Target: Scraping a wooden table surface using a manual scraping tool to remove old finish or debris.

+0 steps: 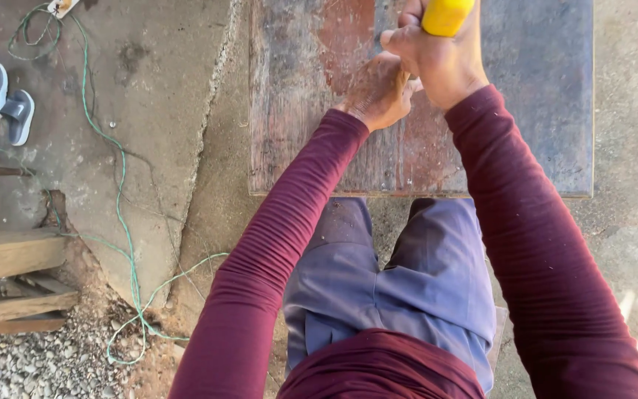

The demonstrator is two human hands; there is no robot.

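Observation:
My right hand (441,63) grips a tool with a yellow handle (446,15) at the top of the view; the tool's working end is hidden. My left hand (374,92) is closed just left of it, fingers curled against the right hand, and what it holds is hidden. Both hands hover over a worn wooden board (297,89) with red and grey patches, which lies in front of my knees. Both arms wear dark red sleeves.
A green cord (121,207) snakes across the cracked concrete floor on the left. Another person's foot in a grey slide sandal (18,114) is at the far left. Wooden planks (9,255) and gravel (38,362) lie at the lower left.

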